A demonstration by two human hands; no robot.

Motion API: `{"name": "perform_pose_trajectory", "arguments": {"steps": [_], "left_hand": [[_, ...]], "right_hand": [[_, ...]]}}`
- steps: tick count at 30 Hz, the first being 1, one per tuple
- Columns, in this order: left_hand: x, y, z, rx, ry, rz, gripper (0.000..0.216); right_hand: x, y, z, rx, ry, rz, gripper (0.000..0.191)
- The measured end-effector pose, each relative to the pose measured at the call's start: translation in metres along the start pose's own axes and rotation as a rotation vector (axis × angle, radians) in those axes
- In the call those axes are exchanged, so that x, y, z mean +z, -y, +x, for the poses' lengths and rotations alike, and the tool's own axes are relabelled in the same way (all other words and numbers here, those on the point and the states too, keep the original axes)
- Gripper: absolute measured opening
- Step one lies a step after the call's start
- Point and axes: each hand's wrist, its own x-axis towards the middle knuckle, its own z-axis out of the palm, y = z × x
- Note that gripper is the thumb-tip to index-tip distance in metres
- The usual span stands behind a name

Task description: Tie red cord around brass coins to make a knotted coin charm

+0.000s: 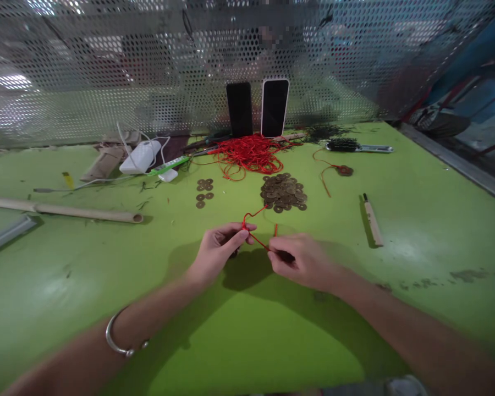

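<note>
My left hand (220,247) pinches a red cord (256,237) between thumb and fingers just above the green table (107,286). My right hand (299,261) is closed on the same cord a little to the right, so a short length stretches between both hands. A loop of the cord rises behind my left fingertips. A pile of brass coins (284,193) lies right behind my hands, and a tangle of red cord (249,154) lies farther back. Any coin under my fingers is hidden.
Several loose coins (204,192) lie left of the pile. Two phones (258,108) lean on the perforated metal screen. A white charger (141,157), a bamboo stick (61,209), a small wooden tool (372,220), a brush (357,146) and a finished cord with coin (339,170) are around.
</note>
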Motion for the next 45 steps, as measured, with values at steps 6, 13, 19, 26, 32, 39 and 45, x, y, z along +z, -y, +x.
{"name": "perform_pose_trajectory", "arguments": {"steps": [6, 13, 19, 26, 32, 39, 45], "left_hand": [[0.0004, 0.0003, 0.0005, 0.019, -0.033, -0.026, 0.028], [-0.0012, -0.0005, 0.0017, 0.009, -0.022, -0.057, 0.029], [-0.0026, 0.0030, 0.0037, 0.037, -0.003, -0.018, 0.023], [-0.0016, 0.0051, 0.0059, 0.041, -0.071, -0.062, 0.020], [-0.0023, 0.0056, 0.0058, 0.047, -0.032, -0.075, 0.018], [-0.0018, 0.0062, 0.0073, 0.054, -0.089, -0.065, 0.020], [-0.0041, 0.0059, 0.0073, 0.057, -0.016, -0.029, 0.023]], "right_hand": [[-0.0018, 0.0012, 0.0001, 0.014, -0.001, 0.005, 0.023], [-0.0004, -0.0001, -0.0013, -0.002, 0.010, -0.026, 0.023], [-0.0017, 0.0035, -0.0028, -0.002, 0.050, -0.066, 0.022], [-0.0060, 0.0048, -0.0009, -0.040, 0.048, -0.080, 0.022], [-0.0052, 0.0039, -0.0012, -0.015, 0.072, -0.087, 0.023], [-0.0067, 0.0024, 0.0014, -0.030, 0.076, -0.072, 0.022], [-0.0060, 0.0032, 0.0003, 0.022, 0.108, -0.011, 0.028]]}}
